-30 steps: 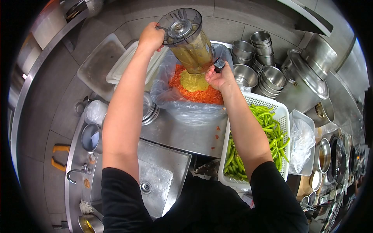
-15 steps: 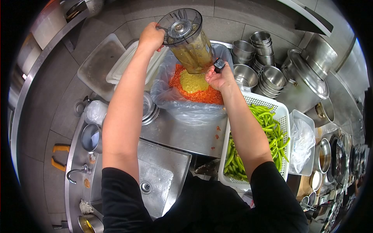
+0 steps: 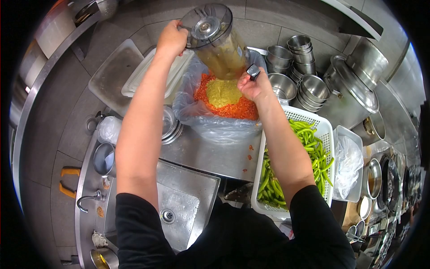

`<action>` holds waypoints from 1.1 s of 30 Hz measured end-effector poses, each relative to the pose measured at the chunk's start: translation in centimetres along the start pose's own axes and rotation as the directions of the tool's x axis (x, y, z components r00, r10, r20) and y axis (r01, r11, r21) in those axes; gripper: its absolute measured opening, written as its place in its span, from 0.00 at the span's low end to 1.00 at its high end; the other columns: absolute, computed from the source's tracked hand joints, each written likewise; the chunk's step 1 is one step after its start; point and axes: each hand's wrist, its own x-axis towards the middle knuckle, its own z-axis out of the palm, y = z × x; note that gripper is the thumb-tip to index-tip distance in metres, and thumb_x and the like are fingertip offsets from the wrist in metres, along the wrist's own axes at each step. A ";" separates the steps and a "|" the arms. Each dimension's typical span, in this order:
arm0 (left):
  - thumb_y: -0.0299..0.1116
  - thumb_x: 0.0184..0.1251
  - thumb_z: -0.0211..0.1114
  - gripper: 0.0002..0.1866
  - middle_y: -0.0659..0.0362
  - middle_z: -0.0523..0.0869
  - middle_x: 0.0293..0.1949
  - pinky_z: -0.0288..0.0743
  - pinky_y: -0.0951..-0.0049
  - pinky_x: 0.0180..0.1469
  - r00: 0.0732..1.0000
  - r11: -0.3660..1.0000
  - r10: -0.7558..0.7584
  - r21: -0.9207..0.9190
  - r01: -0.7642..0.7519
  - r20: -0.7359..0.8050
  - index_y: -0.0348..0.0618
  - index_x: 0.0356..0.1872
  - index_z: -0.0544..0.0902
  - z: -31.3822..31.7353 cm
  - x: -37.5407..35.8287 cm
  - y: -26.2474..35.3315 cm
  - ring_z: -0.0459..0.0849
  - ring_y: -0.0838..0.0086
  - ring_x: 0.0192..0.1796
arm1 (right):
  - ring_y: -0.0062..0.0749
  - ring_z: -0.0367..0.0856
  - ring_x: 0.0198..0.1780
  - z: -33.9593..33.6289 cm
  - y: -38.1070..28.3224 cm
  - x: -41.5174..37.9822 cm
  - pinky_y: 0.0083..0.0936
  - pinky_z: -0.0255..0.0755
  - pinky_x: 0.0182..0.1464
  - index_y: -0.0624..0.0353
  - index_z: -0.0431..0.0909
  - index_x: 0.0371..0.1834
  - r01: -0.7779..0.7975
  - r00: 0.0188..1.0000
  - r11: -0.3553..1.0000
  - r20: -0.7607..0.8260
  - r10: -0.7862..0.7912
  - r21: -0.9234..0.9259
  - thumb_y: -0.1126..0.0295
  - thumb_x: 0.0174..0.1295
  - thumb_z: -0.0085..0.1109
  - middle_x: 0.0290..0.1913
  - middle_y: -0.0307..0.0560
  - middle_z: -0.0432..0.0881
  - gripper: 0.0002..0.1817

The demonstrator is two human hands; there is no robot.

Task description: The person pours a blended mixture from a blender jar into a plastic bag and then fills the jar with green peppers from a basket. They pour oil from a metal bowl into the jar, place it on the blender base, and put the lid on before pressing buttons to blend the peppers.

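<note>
A clear blender jar (image 3: 220, 56) is tipped mouth down, smeared inside with yellow-green paste. Fingers of my left hand (image 3: 172, 39) are closed on the rim of its base, at the upper left. On the other side, my right hand (image 3: 255, 86) is closed round the jar's handle, whose black end (image 3: 253, 71) sticks out above the fingers. Below lies a mound of yellow-green paste (image 3: 222, 93) on chopped red pepper (image 3: 237, 111), inside a tub lined with a clear plastic bag (image 3: 190, 110). The jar's mouth is partly hidden by blur and my right hand.
A white basket of green chillies (image 3: 328, 134) stands under my right forearm. Stacked steel pots (image 3: 316, 89) and a large lidded pot (image 3: 351, 85) are at the right. The sink (image 3: 179, 206) lies nearer me, left of centre. Plastic trays (image 3: 114, 74) are at the left.
Both hands have shifted the jar slightly up and away from the paste. Its base has moved a little up and left, and more of the paste mound shows.
</note>
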 end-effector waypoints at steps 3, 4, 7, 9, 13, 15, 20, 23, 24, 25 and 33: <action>0.29 0.66 0.54 0.22 0.58 0.80 0.22 0.64 0.71 0.15 0.981 0.985 0.170 0.039 -0.167 -0.093 0.37 0.62 0.74 -1.2 1.8 0.8 0.74 0.76 0.17 | 0.29 0.65 0.21 2.7 -1.1 -1.5 0.28 0.63 0.26 0.55 0.69 0.28 0.054 0.996 0.998 0.078 -0.052 -0.026 0.53 0.66 0.49 0.19 0.40 0.66 0.17; 0.30 0.67 0.55 0.22 0.59 0.80 0.22 0.64 0.72 0.15 0.946 0.956 0.293 0.078 -0.284 -0.141 0.38 0.62 0.74 -1.9 1.7 2.1 0.74 0.77 0.17 | 0.29 0.64 0.21 3.7 -1.6 -2.1 0.28 0.62 0.26 0.55 0.68 0.29 0.083 0.989 0.996 0.122 -0.078 -0.032 0.55 0.66 0.50 0.19 0.40 0.65 0.15; 0.32 0.67 0.54 0.21 0.56 0.83 0.26 0.68 0.71 0.19 0.980 0.981 0.168 -0.083 -0.177 -0.107 0.39 0.60 0.77 -3.2 0.9 4.2 0.79 0.75 0.21 | 0.30 0.64 0.21 5.0 -2.5 -3.0 0.29 0.62 0.26 0.54 0.68 0.30 0.112 0.981 0.994 0.160 -0.111 0.006 0.56 0.65 0.53 0.20 0.40 0.65 0.14; 0.32 0.67 0.55 0.21 0.53 0.84 0.27 0.69 0.69 0.19 0.957 0.965 0.253 0.101 -0.241 -0.140 0.38 0.60 0.77 -2.0 1.9 1.9 0.81 0.73 0.22 | 0.30 0.65 0.21 3.9 -1.7 -2.9 0.29 0.62 0.25 0.53 0.69 0.30 0.141 0.974 0.990 0.179 -0.136 -0.014 0.56 0.65 0.53 0.20 0.39 0.66 0.13; 0.32 0.64 0.56 0.22 0.47 0.86 0.29 0.75 0.63 0.26 0.984 0.943 0.145 0.315 -0.106 -0.102 0.36 0.58 0.78 2.4 0.4 -5.6 0.85 0.64 0.26 | 0.29 0.67 0.20 -2.8 1.0 -0.3 0.28 0.64 0.24 0.50 0.71 0.33 0.007 0.997 1.000 -0.074 -0.006 0.022 0.56 0.66 0.52 0.21 0.39 0.67 0.11; 0.34 0.62 0.55 0.23 0.38 0.84 0.53 0.72 0.59 0.62 0.993 0.978 -0.115 0.174 0.114 -0.004 0.33 0.57 0.78 2.5 -1.3 -4.9 0.81 0.48 0.58 | 0.29 0.67 0.20 -3.1 1.1 -0.1 0.28 0.64 0.24 0.51 0.71 0.33 -0.031 0.997 0.999 -0.070 0.034 0.044 0.56 0.65 0.52 0.21 0.38 0.67 0.11; 0.34 0.63 0.55 0.23 0.37 0.83 0.53 0.73 0.57 0.61 0.967 0.967 0.223 0.154 -0.203 -0.124 0.32 0.58 0.77 -0.8 0.3 -0.4 0.82 0.47 0.57 | 0.29 0.66 0.19 0.4 -0.7 -1.7 0.28 0.65 0.24 0.51 0.70 0.33 0.004 0.999 1.000 0.044 -0.005 0.024 0.56 0.65 0.53 0.21 0.39 0.67 0.12; 0.33 0.63 0.55 0.23 0.37 0.84 0.52 0.73 0.57 0.61 0.986 0.974 0.147 0.188 -0.130 -0.082 0.32 0.58 0.77 -0.8 -0.7 -0.4 0.81 0.45 0.57 | 0.29 0.64 0.20 -0.4 0.3 -1.7 0.29 0.65 0.25 0.51 0.70 0.34 0.055 0.998 0.998 -0.019 -0.056 -0.034 0.55 0.65 0.54 0.21 0.39 0.66 0.13; 0.33 0.63 0.55 0.23 0.36 0.84 0.52 0.73 0.57 0.61 0.995 0.967 0.083 0.246 -0.069 -0.047 0.32 0.58 0.77 -0.3 -1.8 -1.3 0.82 0.45 0.57 | 0.29 0.64 0.20 -1.1 0.6 -1.4 0.29 0.65 0.25 0.51 0.71 0.35 0.082 0.994 0.994 -0.070 -0.087 -0.070 0.54 0.64 0.54 0.21 0.39 0.66 0.13; 0.32 0.63 0.55 0.23 0.36 0.84 0.52 0.73 0.57 0.61 0.994 0.987 -0.113 0.117 0.112 -0.001 0.32 0.58 0.77 0.9 -1.8 -3.5 0.82 0.46 0.58 | 0.29 0.64 0.20 -1.3 0.8 -1.4 0.29 0.65 0.25 0.51 0.71 0.35 0.087 0.994 0.994 -0.059 -0.092 -0.070 0.54 0.64 0.54 0.21 0.39 0.66 0.13; 0.33 0.63 0.54 0.24 0.36 0.84 0.52 0.72 0.57 0.61 0.974 0.985 0.165 0.086 -0.152 -0.158 0.31 0.59 0.76 -2.1 -1.4 -0.5 0.81 0.45 0.57 | 0.30 0.65 0.22 2.1 -0.8 -2.2 0.27 0.66 0.26 0.54 0.70 0.37 0.086 0.993 0.995 0.085 -0.082 -0.041 0.56 0.64 0.56 0.23 0.40 0.68 0.13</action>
